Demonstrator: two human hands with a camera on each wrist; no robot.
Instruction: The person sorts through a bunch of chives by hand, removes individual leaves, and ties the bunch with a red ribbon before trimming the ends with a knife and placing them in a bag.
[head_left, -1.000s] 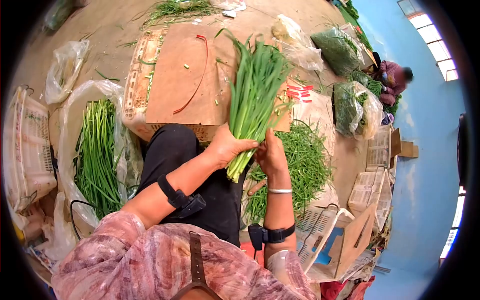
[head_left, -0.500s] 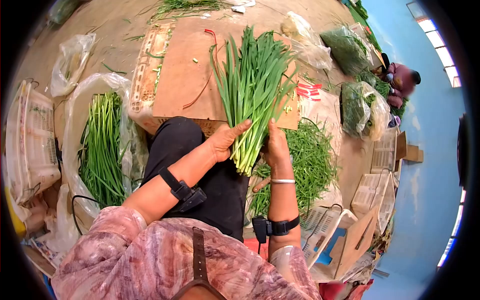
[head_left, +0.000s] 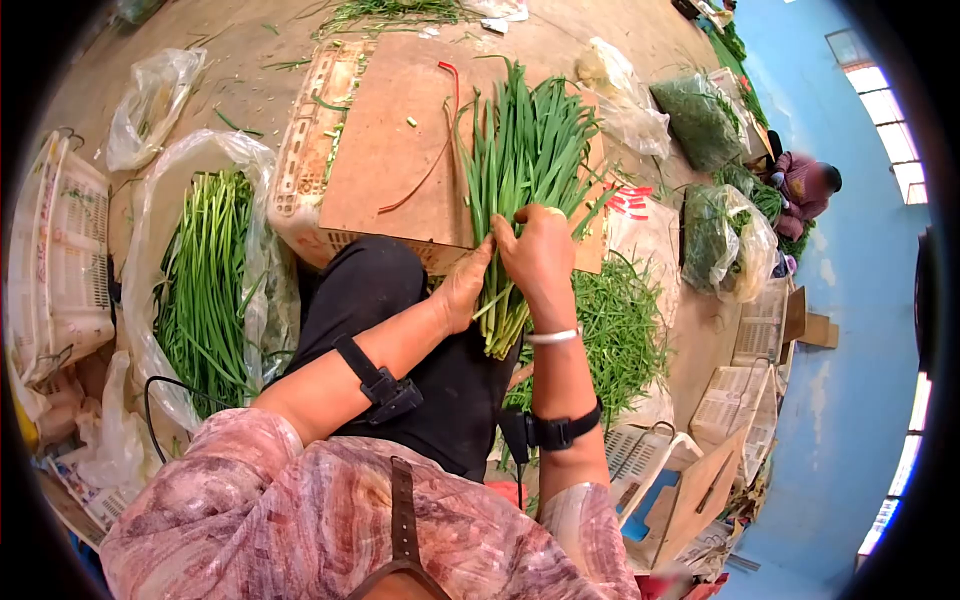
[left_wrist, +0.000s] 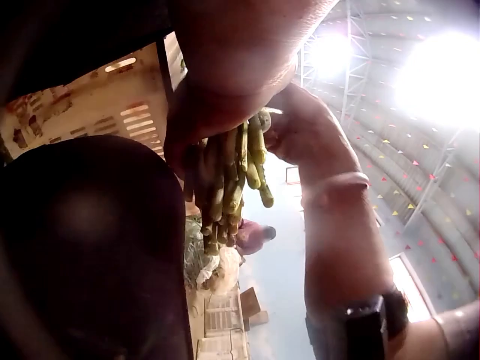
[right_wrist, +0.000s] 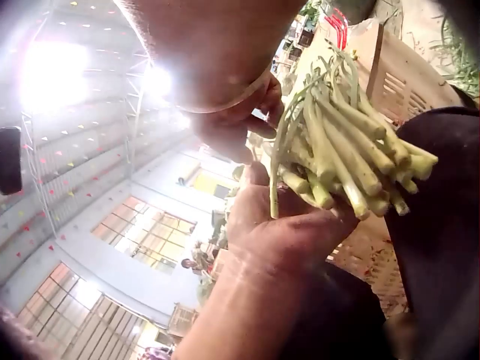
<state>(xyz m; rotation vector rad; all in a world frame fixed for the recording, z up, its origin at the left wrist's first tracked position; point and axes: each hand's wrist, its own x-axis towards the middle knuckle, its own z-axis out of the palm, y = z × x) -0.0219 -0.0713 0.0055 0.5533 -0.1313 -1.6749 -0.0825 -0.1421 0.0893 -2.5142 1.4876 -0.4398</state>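
Note:
A bunch of garlic chives point(head_left: 530, 140) lies across both hands above the person's knee, dark leaves pointing away and pale cut ends toward the body. From the left, the left hand point(head_left: 465, 285) grips the lower stalks, its palm cupped beneath them in the right wrist view. The right hand point(head_left: 540, 255) is higher up, its fingers curled over the right side of the bunch where the leaves begin, close to the left fingertips. Cut stalk ends point(right_wrist: 352, 165) stick out unevenly past the left hand. In the left wrist view the same ends point(left_wrist: 232, 172) hang below the hands.
A board point(head_left: 390, 150) on a plastic crate point(head_left: 300, 190) bears a red strip point(head_left: 445, 140). At left stands a plastic bag point(head_left: 150, 190) of chives. Loose greens point(head_left: 620, 320) lie at right, beside red strips point(head_left: 628, 203). Another person point(head_left: 805, 185) sits by the wall.
The right hand has moved up from beside the lower stalks and over the bunch, fingers now curled on it. The leaves, spread wider half a second ago, are gathered somewhat narrower.

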